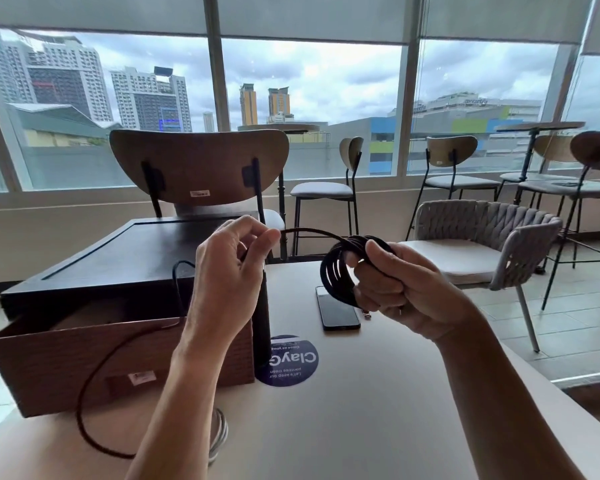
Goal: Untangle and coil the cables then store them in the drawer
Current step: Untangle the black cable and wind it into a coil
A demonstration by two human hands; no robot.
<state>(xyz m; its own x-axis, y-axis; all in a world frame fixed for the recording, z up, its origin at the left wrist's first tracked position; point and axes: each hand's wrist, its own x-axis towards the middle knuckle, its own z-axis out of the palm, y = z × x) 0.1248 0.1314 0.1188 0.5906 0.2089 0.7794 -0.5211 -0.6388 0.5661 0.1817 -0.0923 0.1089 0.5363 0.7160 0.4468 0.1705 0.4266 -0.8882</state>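
My right hand [395, 289] grips a black cable coil [336, 271] of several loops above the table. One strand arcs from the coil over to my left hand [229, 265], which pinches it between thumb and fingers. The loose rest of the black cable [90, 386] hangs down over the front of the open wooden drawer [49, 368] and loops onto the table. The drawer is pulled out of a dark box [118, 258] at the left. A grey-white coiled cable [220, 434] lies on the table, partly hidden by my left forearm.
A black phone [338, 311] lies on the beige table [378, 410] under the coil, with a round blue sticker [291, 362] in front of it. A small metal plug [367, 315] shows beside the phone. Chairs stand behind the table and at the right.
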